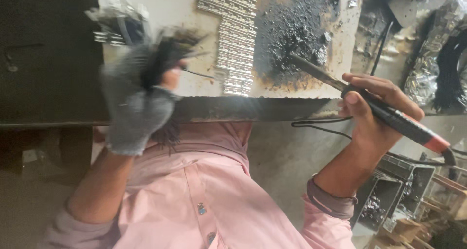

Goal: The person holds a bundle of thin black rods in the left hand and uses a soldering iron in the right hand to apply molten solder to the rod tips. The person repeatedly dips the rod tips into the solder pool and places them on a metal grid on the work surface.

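My workbench [160, 6] fills the upper part of the view, its pale top stained and scorched, with a wide patch of black soot [292, 35] at about one o'clock. The dark metal edge of the bench [243, 109] runs straight across the middle. At nine o'clock everything falls into deep shadow, a dark wall or panel [48, 59] I cannot tell apart. The grey concrete floor [282, 156] shows below the bench edge, dusty and dull. At four o'clock stand open metal bins [389, 195] of small parts. Light is soft and flat, brightest at twelve o'clock.
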Demonstrator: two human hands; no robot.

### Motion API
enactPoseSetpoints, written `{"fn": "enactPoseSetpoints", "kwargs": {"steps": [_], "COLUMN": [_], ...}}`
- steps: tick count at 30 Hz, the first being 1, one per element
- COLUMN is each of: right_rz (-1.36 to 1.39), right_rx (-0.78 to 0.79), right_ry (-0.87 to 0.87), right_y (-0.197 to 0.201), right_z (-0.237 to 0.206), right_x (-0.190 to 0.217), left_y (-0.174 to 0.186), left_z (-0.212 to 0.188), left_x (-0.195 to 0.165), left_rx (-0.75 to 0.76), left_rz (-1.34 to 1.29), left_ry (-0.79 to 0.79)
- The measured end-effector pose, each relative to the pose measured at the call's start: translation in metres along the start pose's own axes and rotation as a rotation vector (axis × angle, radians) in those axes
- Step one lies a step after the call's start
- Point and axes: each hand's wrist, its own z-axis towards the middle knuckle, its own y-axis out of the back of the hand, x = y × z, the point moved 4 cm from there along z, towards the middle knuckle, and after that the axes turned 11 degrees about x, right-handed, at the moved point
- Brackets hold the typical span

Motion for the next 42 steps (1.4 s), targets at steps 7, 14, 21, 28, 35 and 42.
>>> {"fn": "enactPoseSetpoints", "kwargs": {"steps": [7,14,21,28,35,42], "right_rz": [0.176,0.131,0.226,0.246,-0.305,0.069], "right_rx": [-0.034,-0.017,0.023,-0.115,0.010,0.153], "right_ry": [0.059,0.029,-0.017,0.148,0.643,0.428], "right_y": [0.015,0.017,0.017,0.011,-0.054,-0.074], "right_z": [-0.010,-0.005,-0.007,-0.013,-0.004,0.018], "right_x": [-0.022,-0.022,-0.022,-0.034,0.004,-0.002], "left_y": [0.067,0.022,-0.010,-0.016,-0.014,-0.015], "left_z": [0.004,-0.013,-0.003,0.012,0.018,0.013], "left_x": [0.016,0.013,0.002,0.010,0.010,0.018], "left_rx": [-0.111,-0.015,0.062,0.079,0.085,0.055], "left_rz": [0.273,0.168,0.065,-0.027,0.102,0.133], "left_ry": [0.204,0.128,-0.040,0.096,0.110,0.088]}}
